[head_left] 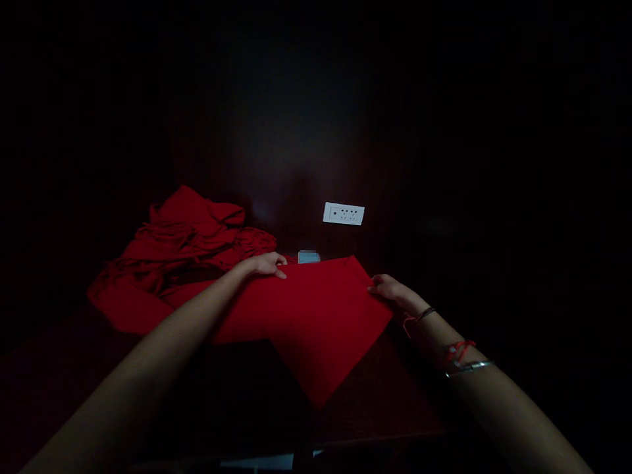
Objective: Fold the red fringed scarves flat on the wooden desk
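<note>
A flat red cloth (316,316) lies spread on a dark table, one corner pointing toward me. My left hand (264,264) rests on its far edge with the fingers curled and pressed down on the fabric. My right hand (392,291) pinches the cloth's right edge near the far corner. Red threads and a metal bangle sit on my right wrist (459,355). A heap of crumpled red cloths (182,250) with fringed edges is piled behind and to the left of the flat one.
A white socket plate (343,214) is set in the dark wall behind the table. A small pale object (309,257) sits just past the cloth's far edge. The table's near edge (375,438) runs below. The surroundings are very dark.
</note>
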Demonstrator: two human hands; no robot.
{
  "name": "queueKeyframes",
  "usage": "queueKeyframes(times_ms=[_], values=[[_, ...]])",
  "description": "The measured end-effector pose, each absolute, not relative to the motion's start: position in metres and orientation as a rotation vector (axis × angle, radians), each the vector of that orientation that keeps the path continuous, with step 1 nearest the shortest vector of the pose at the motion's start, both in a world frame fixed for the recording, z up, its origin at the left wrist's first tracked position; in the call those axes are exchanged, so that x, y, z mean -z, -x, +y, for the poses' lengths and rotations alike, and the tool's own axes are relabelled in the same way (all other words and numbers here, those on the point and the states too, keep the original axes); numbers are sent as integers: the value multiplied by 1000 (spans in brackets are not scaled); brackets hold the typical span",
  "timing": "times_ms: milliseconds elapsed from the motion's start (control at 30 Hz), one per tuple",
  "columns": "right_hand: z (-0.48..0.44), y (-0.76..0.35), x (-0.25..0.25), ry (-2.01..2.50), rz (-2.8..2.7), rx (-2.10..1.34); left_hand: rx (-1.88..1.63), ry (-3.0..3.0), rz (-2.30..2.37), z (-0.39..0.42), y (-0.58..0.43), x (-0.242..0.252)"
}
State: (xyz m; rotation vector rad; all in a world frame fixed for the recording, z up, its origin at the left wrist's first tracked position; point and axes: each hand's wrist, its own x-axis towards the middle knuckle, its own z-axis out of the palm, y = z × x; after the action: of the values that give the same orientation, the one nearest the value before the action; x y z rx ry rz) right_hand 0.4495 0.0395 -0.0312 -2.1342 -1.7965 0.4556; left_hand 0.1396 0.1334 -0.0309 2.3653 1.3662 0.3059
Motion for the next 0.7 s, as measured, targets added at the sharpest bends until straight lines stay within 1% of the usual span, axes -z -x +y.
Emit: queueKeyframes(times_ms=[167, 233, 300, 367, 433, 600, 700], values=[[56, -465, 42, 2355, -1654, 2, -608, -2650, 1690, 129, -215, 44], [51, -454, 50, 2281, -1783, 53, -651, -2780, 1690, 113, -225, 56], [38, -437, 55, 2033, -2062, -75, -549, -2872, 1588, 94, -218, 69], [21, -416, 58, 1762, -2304, -207, -340, -2842, 1534, 77, -198, 79], [3, -393, 60, 1652, -2443, -220, -166, -2722, 1573, 65, -173, 86], [-19, -353, 61, 1894, -2514, 116, 46, -2435, 1729, 53, -133, 88], [-26, -352, 50, 1927, -2419, 198, 113, -2372, 1759, 49, -131, 85]])
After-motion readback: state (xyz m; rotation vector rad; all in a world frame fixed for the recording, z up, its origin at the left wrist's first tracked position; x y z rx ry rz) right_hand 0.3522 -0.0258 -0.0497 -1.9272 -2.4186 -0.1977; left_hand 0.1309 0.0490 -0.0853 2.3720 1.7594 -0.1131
